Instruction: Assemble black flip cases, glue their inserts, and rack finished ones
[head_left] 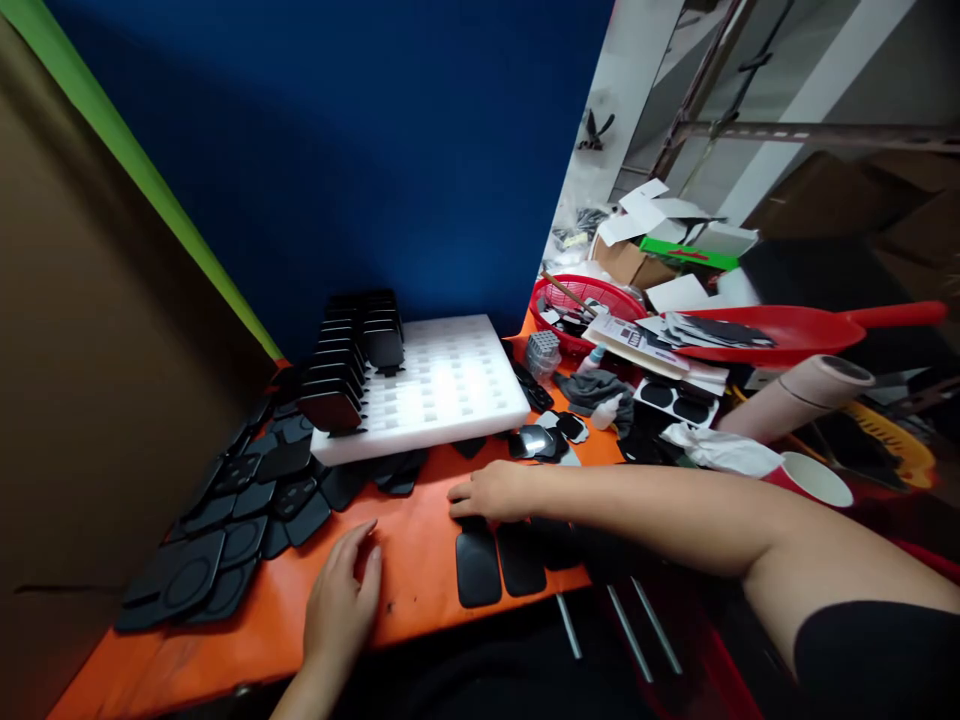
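Note:
My left hand is over the orange tabletop, thumb and fingers apart, with nothing in it. My right hand reaches in from the right, its partly spread fingers on a dark flat piece; its thumb is hidden. Just below lies a black rounded rectangular plate, with a second black plate beside it and more under my forearm. Behind my hands, a white foam tray with rows of slots holds several black plates upright at its left end.
Overlapping black plates, some ring-marked, form a pile on the left. A blue panel rises behind the tray. To the right stand a red basket, a red scoop, a pink tumbler and a paper cup.

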